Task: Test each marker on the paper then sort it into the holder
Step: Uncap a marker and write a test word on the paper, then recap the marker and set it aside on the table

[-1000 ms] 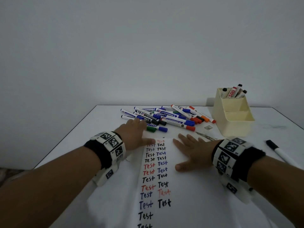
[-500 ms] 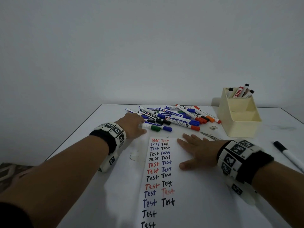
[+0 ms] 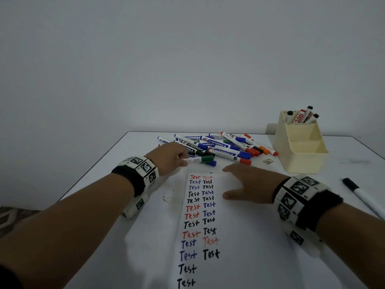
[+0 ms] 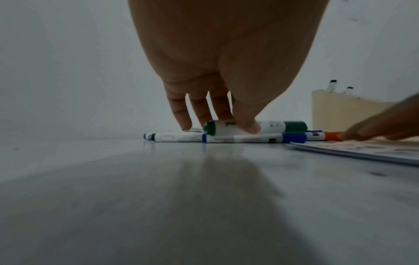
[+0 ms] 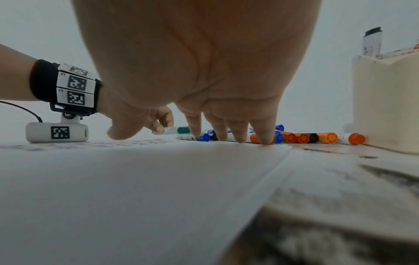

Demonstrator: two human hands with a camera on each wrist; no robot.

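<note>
My left hand pinches a green-capped marker by its white barrel at the near edge of the marker pile; in the left wrist view the thumb and fingers close around that green marker, lifted just above a blue-capped marker. My right hand lies flat with straight fingers on the white paper, which carries two columns of the word "Test" in red, blue and black. The cream holder stands at the back right with black-capped markers in its rear compartment.
A loose black-capped marker lies on the table at the right, near my right wrist. A small scrap sits between the pile and the holder. The table's left edge runs close to my left forearm. A plain wall stands behind.
My left hand moved off the paper's top left corner up to the marker pile and took hold of the green-capped marker. My right hand stayed flat on the paper.
</note>
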